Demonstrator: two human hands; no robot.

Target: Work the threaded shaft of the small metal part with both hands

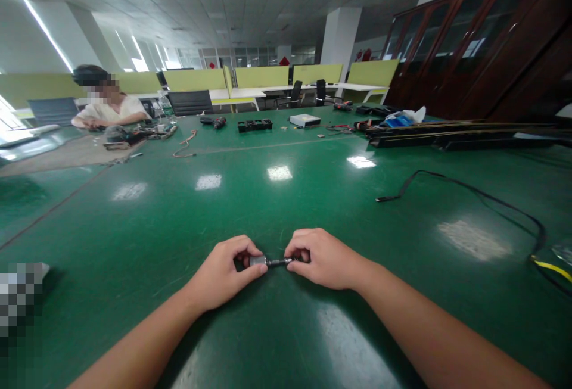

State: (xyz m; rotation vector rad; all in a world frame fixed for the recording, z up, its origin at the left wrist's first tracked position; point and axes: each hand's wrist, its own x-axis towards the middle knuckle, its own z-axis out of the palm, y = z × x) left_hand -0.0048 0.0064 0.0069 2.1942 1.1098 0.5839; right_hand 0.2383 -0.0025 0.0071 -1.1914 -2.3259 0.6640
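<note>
Low over the green table (241, 204), both hands meet at one slim metal piece (277, 262). It has a thick silver-grey cylinder at its left end and a thin dark shaft running right; its exact kind is unclear. My left hand (230, 271) pinches the cylinder between thumb and fingers. With thumb and fingertips, my right hand (320, 259) grips the shaft's dark right end, mostly covered by the fingers. The piece lies roughly level, and a short stretch of shaft shows between the hands.
A black cable (473, 183) curves across the right side. Farther back are a power drill (213, 121), a black bracket (254, 125), a silver box (305, 120) and long dark rails (411, 137). Another person (111, 109) sits at the far left. A pixelated object (20, 296) is at the left edge.
</note>
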